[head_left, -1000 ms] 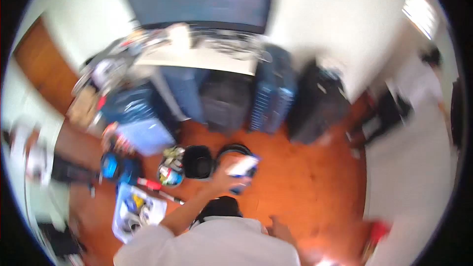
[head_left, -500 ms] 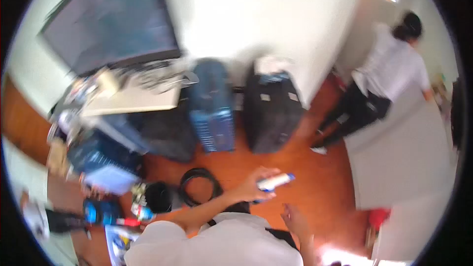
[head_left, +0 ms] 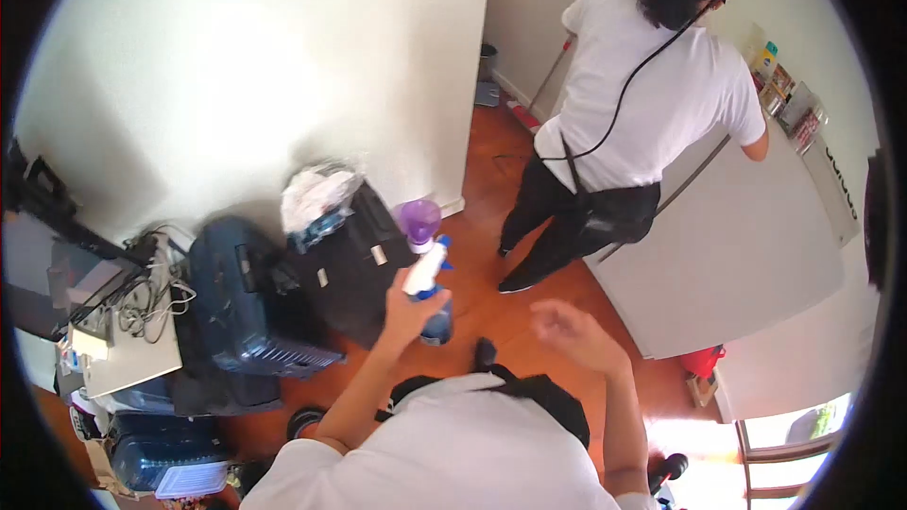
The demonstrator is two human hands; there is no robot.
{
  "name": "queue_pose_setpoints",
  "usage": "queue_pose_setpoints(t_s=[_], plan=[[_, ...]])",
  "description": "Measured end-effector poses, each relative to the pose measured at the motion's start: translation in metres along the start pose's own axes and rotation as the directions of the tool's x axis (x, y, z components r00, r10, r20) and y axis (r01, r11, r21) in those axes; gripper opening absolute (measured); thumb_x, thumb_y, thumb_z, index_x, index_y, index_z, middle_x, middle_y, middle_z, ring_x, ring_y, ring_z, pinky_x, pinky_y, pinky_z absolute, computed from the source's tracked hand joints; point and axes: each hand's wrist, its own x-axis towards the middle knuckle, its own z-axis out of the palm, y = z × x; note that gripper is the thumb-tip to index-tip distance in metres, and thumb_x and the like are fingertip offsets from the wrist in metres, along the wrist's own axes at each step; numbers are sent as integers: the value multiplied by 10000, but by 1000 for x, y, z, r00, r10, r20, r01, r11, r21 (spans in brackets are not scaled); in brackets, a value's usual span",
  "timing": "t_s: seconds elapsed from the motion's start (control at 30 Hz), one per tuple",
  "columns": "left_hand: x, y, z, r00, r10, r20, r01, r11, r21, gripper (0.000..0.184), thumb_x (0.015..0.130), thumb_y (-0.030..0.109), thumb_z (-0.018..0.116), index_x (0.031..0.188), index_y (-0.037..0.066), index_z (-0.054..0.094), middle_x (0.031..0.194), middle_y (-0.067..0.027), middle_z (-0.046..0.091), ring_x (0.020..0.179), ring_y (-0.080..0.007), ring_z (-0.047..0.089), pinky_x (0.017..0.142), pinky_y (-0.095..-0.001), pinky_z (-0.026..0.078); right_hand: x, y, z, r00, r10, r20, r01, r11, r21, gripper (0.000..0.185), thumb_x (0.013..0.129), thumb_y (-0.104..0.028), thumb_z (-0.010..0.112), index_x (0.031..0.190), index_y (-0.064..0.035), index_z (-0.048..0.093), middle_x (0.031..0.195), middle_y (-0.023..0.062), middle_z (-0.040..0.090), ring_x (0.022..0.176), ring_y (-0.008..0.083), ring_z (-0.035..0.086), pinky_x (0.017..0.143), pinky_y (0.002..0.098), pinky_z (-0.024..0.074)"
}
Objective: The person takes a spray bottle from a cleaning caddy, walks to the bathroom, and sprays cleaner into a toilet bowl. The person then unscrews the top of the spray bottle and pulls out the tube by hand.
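My left hand (head_left: 406, 312) is closed round a spray bottle (head_left: 435, 326) with a white and blue trigger head and a blue body. The bottle is held upright in front of me, over the floor. Just beyond its head shows a purple see-through object (head_left: 420, 220), cup-shaped at the top; whether it touches the bottle I cannot tell. To the right, my right hand (head_left: 574, 332) is raised with nothing in it, its fingers loosely apart and slightly blurred.
Dark suitcases (head_left: 246, 293) line the wall at left, near a small table (head_left: 142, 359) with cables. Ahead, a co-worker (head_left: 652, 104) in white stands beside a large pale cabinet (head_left: 727, 255) with items on top. A red-headed broom (head_left: 522, 115) leans nearby.
My view has swung right, bringing the co-worker and pale cabinet closer. My left hand still holds the spray bottle, now more upright. My right hand has risen farther forward.
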Motion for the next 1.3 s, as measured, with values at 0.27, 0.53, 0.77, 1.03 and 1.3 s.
queue_pose_setpoints(t_s=[0.27,0.53,0.77,1.03,1.3], plan=[[121,12,55,970,-101,-219,57,979,-197,366,727,69,771,1045,10,601,862,-6,611,746,-94,584,679,-245,479,290,-53,-137,990,-140,-30,107,584,805,372,898,-140,546,1238,-66,412,1031,96,586,880,214,607,759,371,523],[315,7,107,978,-190,82,194,980,-40,359,736,131,769,1026,1,600,884,-51,628,784,-100,579,704,-277,492,521,43,-192,803,430,-412,227,419,879,293,819,-96,521,1108,-54,485,863,52,534,656,166,538,535,321,457],[513,-28,186,964,13,267,-28,998,52,402,719,239,796,1009,32,611,867,-31,600,796,-117,563,715,-293,477,660,160,-254,475,617,-627,437,453,777,173,831,-91,465,1000,-126,469,730,25,506,527,123,469,407,251,340],[608,10,210,882,57,468,-44,998,-38,380,718,217,797,998,18,635,935,-53,601,822,-122,588,713,-284,487,598,169,-272,273,669,-692,355,599,718,312,883,-176,503,1191,-135,472,887,49,565,677,155,531,545,276,425],[618,-10,241,848,44,528,49,986,-160,349,759,146,751,1056,6,631,940,-48,626,824,-109,603,718,-271,499,582,242,-279,630,340,-698,490,523,698,239,887,-257,585,1097,-150,548,918,31,606,800,149,567,701,328,465]])
